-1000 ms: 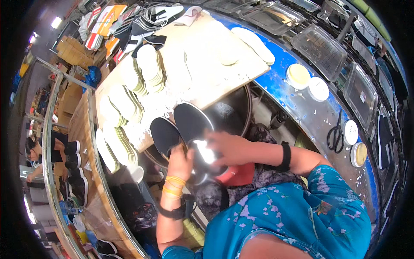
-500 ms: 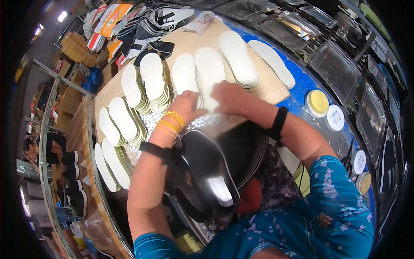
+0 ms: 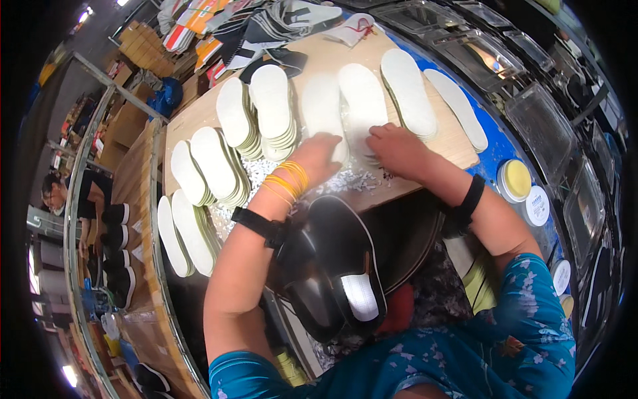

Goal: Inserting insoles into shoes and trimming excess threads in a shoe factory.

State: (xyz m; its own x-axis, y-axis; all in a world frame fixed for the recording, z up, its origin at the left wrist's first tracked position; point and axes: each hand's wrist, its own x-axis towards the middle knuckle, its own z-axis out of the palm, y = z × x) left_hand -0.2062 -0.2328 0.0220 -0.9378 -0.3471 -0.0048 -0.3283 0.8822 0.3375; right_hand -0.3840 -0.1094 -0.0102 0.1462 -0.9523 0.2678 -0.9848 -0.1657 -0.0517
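Observation:
Two white insoles lie side by side at the middle of the board, the left insole [image 3: 321, 106] smeared by motion and the right insole [image 3: 362, 93] sharper at its toe end. My left hand [image 3: 318, 159] is closed at the near end of the left one, with a yellow band on the wrist. Curled fingers of my right hand [image 3: 400, 151] sit at the near end of the other insole, whose lower part is blurred. Exactly where the fingertips grip is hard to see. Below the hands rests a pair of black shoes [image 3: 335, 246], a white patch inside one heel.
Stacks of insoles [image 3: 216, 159] line the board's left side, with another stack [image 3: 409, 93] and a single insole [image 3: 457, 106] at right. White scraps [image 3: 345, 181] litter the wooden board [image 3: 432, 156]. Round tins [image 3: 515, 179] stand at right; grey fabric pieces [image 3: 276, 30] lie behind.
The view has shifted, so the board and shoes sit further right. My hands are slightly farther apart, and the near part of the right insole looks more blurred.

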